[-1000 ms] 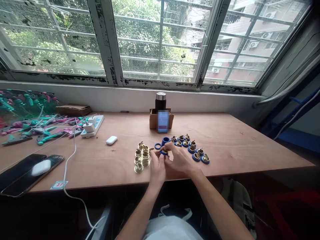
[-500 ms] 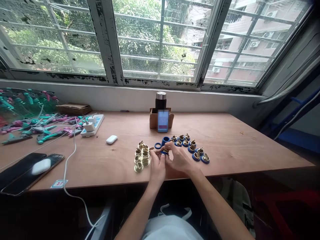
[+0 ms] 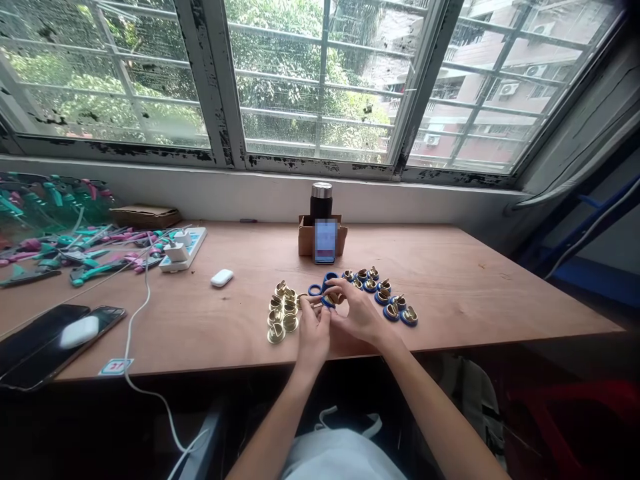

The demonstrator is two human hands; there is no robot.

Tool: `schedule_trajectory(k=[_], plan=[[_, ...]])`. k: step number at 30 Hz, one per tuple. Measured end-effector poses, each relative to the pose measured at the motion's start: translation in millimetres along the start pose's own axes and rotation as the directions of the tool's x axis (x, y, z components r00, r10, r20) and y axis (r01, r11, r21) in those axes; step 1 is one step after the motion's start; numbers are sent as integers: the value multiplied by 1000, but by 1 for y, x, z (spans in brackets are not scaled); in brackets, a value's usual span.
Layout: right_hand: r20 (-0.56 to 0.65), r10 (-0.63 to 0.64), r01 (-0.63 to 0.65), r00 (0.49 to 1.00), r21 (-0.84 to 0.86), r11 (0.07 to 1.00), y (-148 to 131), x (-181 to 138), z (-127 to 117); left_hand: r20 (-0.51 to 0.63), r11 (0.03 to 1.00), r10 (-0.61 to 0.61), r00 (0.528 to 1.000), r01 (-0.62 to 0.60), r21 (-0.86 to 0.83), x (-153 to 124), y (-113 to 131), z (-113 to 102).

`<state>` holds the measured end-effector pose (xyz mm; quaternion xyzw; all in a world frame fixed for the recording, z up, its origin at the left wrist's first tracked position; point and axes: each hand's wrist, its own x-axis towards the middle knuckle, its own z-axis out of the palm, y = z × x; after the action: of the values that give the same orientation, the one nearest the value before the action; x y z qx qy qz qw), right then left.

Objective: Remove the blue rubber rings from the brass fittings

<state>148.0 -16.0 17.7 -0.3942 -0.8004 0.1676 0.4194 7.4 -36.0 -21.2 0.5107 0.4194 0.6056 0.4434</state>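
Both hands meet over the front middle of the wooden table (image 3: 450, 293). My left hand (image 3: 311, 332) and my right hand (image 3: 356, 312) pinch together a small brass part with a blue ring (image 3: 327, 299). A cluster of bare brass parts (image 3: 283, 311) lies just left of my left hand. To the right of my right hand runs a row of brass parts fitted with blue rings (image 3: 387, 300). A loose blue ring (image 3: 315, 290) and a short stack of blue rings (image 3: 331, 278) sit just beyond my fingers.
A phone (image 3: 325, 242) leans on a small cardboard box (image 3: 305, 243) with a black flask (image 3: 321, 199) behind. At left are a power strip (image 3: 184, 248) with a white cable, an earbud case (image 3: 222, 277), two phones (image 3: 55, 340) and a pile of teal and pink tools (image 3: 60, 247).
The hands stay together on the same small part, with only slight finger movement. The view has shifted a little downward.
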Motion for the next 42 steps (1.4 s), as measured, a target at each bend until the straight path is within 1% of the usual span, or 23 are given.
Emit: schedule_trajectory(k=[4,9,16,21,23,26,29,32,39,42], plan=[[-2,-7,7,1000,36,999,3,0,1,-5,999,-33,999,33,14,1,-3,-1],[-7,-14,14,1000,34,999,12,-2,4,88,999,-30,996,27,38,0,-3,-1],[15,-34,33,999,44,998,10,-2,4,41,993,-20,999,15,121,-2,-1,-2],[24,-26,25,999,67,997,5,-1,2,80,993,-22,997,12,120,-1,2,-3],[21,-28,26,999,80,996,5,-1,2,78,991,-13,997,2,134,-2,3,-3],[7,-14,14,1000,88,996,6,-2,3,62,988,-19,998,9,156,-3,4,-1],[20,-7,5,1000,100,995,6,-2,5,20,984,-45,999,40,173,-3,4,-1],[33,-9,5,999,109,994,4,-2,5,-6,985,-50,999,50,164,-2,4,-2],[42,-1,-6,999,161,987,0,-1,2,21,991,-20,1000,17,129,0,1,-2],[40,-11,5,999,153,988,0,-1,4,11,991,-21,1000,20,131,0,1,-1]])
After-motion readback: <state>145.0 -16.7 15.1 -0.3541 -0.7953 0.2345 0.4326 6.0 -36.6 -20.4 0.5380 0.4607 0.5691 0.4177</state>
